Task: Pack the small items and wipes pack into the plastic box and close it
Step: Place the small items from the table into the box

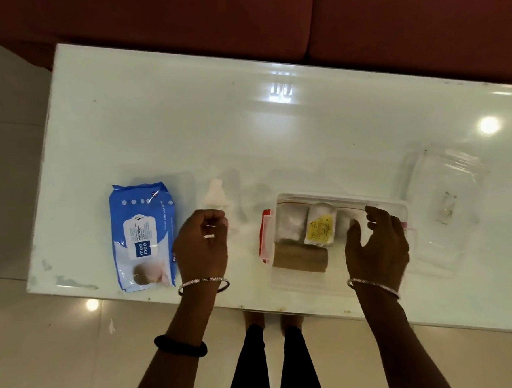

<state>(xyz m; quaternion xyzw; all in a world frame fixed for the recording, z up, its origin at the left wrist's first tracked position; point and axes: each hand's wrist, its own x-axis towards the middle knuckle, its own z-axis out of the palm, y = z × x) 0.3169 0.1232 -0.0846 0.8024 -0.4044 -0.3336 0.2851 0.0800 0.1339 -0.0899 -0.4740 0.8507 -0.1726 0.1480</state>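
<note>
A clear plastic box (287,282) with a red latch (265,235) on its left side stands near the table's front edge. Inside lie a white roll (291,223), a roll with a yellow label (321,225) and a brown roll (300,258). My right hand (378,246) hovers over the box's right part, fingers spread, holding nothing. A blue wet wipes pack (143,236) lies at the left. Just right of the pack, my left hand (202,248) has its fingers curled near a small white item (215,193); no grasp shows.
The clear lid (447,200) lies on the white glossy table (244,128) to the right of the box. A red-brown sofa (388,20) runs behind the table. My legs and a tiled floor show below the front edge.
</note>
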